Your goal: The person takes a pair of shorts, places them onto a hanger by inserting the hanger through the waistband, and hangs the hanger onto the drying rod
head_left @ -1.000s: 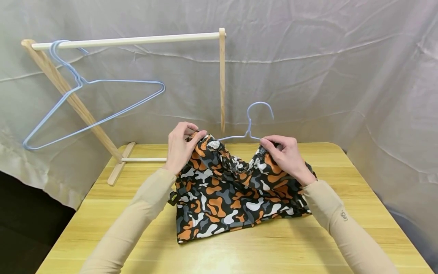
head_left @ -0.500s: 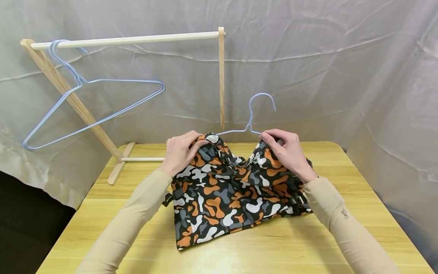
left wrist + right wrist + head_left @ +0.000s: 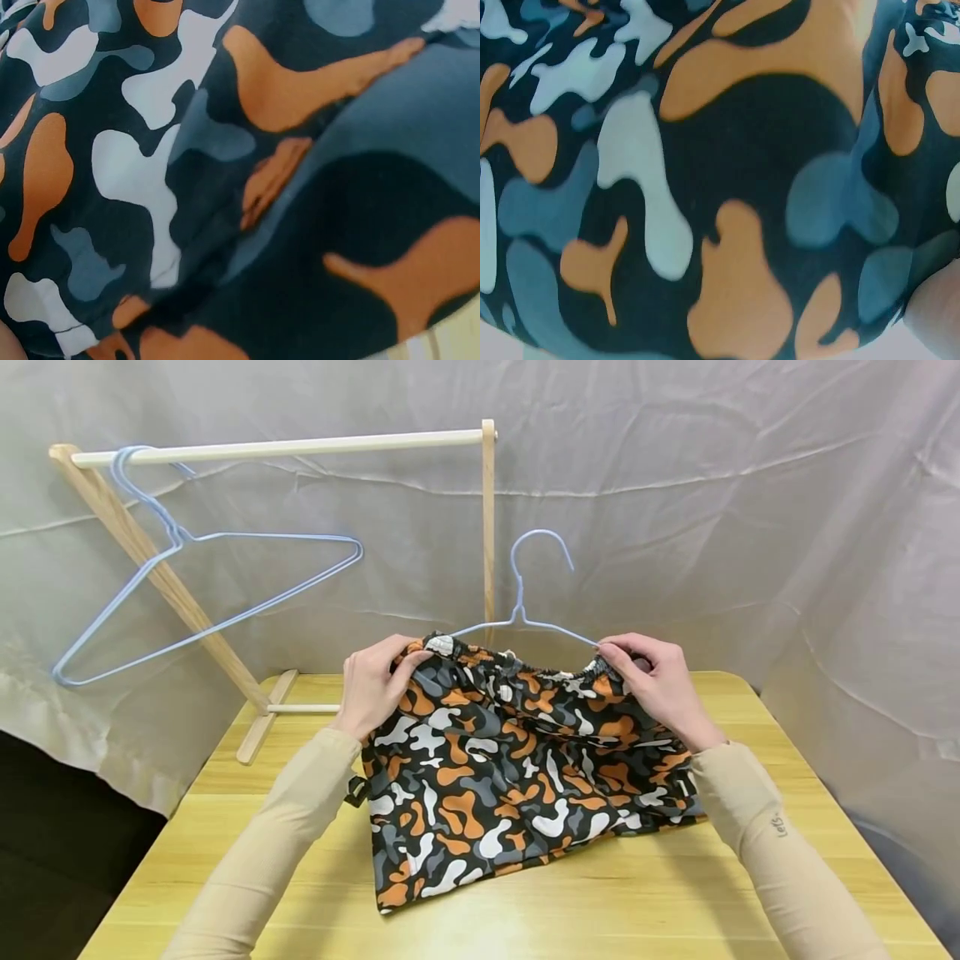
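Black shorts with an orange, grey and white camouflage print [image 3: 517, 760] hang from a light blue wire hanger [image 3: 525, 610] above the wooden table [image 3: 787, 827]. My left hand [image 3: 375, 681] pinches the left end of the elastic waistband. My right hand [image 3: 648, 677] pinches the right end, over the hanger's arm. The waistband is stretched nearly straight between them. The hanger's hook stands upright above the shorts. The hem rests on the table. Both wrist views are filled with the camouflage cloth [image 3: 225, 187] [image 3: 705, 187].
A small wooden clothes rack [image 3: 285, 447] stands at the table's back left, its right post [image 3: 488, 527] just behind the shorts. A second light blue wire hanger [image 3: 202, 593] hangs from the rail's left end. Grey sheeting [image 3: 750, 510] covers the background.
My hands have moved apart and upward, pulling the bunched waistband straight. The hanger has risen and its hook has shifted left.
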